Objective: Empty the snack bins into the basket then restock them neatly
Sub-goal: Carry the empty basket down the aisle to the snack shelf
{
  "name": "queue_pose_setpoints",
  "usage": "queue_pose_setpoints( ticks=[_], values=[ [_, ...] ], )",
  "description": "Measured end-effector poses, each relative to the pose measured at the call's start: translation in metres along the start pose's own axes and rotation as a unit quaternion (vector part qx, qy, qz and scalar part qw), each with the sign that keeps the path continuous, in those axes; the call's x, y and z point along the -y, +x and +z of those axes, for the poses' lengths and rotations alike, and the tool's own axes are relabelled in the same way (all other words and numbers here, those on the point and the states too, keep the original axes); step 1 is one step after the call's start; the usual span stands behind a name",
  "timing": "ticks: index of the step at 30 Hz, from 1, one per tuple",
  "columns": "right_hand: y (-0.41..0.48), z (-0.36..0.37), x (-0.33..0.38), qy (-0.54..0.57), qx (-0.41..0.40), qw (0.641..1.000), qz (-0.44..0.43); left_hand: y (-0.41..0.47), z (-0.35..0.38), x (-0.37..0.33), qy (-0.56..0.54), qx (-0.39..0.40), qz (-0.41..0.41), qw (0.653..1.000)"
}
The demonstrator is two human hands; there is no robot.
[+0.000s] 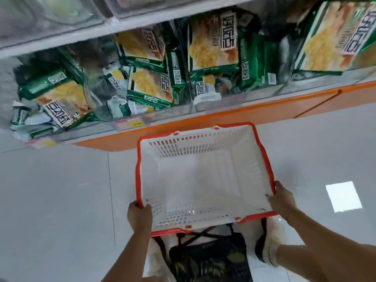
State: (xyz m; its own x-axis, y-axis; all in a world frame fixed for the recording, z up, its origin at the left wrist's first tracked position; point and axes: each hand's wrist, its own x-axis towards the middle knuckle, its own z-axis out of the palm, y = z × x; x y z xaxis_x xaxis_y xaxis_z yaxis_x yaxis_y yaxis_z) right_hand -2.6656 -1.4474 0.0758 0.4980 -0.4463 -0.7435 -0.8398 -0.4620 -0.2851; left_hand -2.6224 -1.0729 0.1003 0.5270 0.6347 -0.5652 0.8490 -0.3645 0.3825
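A white plastic basket [205, 137] with a red rim sits low in front of me, nothing inside it. My left hand [140, 215] grips its near left corner. My right hand [282, 198] grips its near right corner. Above the basket, clear snack bins [221, 100] on the bottom shelf hold several green and yellow snack packs [213, 45], lying jumbled and tilted. More packs fill the left bin [61, 100] and the right bin [335, 35].
An orange shelf base [254, 115] runs under the bins. Price tags [132, 124] hang on the shelf edge. Light grey floor tiles [57, 200] surround the basket. My legs and slippers show below the basket. An upper shelf of clear bins [50, 15] sits above.
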Motion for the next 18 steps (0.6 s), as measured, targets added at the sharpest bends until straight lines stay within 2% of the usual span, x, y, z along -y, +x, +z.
queue_pose_setpoints(
  ticks=[4, 7, 13, 18],
  values=[
    [0.036, 0.036, -0.01, -0.01, -0.002, 1.0, 0.001, 0.034, 0.042, 0.024, 0.013, -0.017, -0.031, 0.999],
    [0.059, 0.055, -0.013, -0.014, -0.015, 1.0, -0.013, 0.051, 0.064, 0.036, -0.002, -0.029, -0.022, 0.999],
    [0.068, 0.081, -0.017, 0.017, -0.107, 0.991, -0.082, 0.066, 0.086, 0.045, -0.01, -0.06, 0.047, 0.997],
    [0.063, 0.094, -0.017, 0.071, -0.206, 0.971, -0.097, 0.063, 0.092, 0.057, -0.044, -0.089, 0.139, 0.985]
  ],
)
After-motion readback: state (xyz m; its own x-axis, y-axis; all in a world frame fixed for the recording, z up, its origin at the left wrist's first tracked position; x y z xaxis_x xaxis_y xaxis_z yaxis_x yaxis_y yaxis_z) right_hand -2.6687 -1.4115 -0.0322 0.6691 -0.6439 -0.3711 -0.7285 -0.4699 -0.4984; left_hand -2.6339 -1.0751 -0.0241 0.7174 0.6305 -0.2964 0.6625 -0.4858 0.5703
